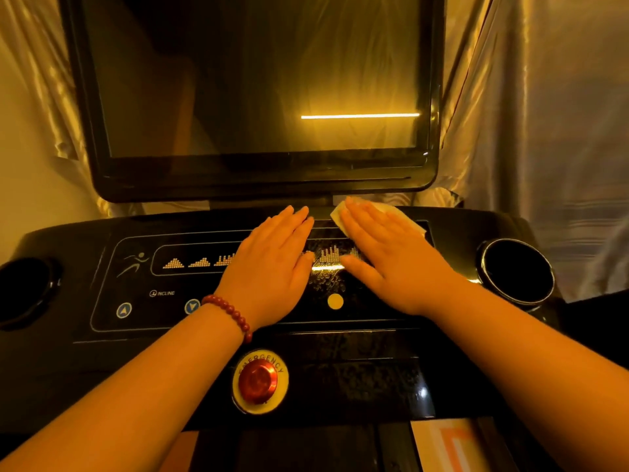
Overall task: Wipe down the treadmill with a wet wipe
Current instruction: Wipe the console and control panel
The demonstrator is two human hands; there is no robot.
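At the treadmill console far edge, our right hand, fingers straight, presses the wet wipe flat; left hand lies flat beside it. Wipe looks thin, limp, likely bunches: pin under fingers.

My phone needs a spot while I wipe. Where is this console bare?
Bare console shows between the left cup holder and the runner icon. The middle is crowded: left hand, right hand on the wipe, emergency button.

Wipe under R hand on console, L hand just left, screen behind.
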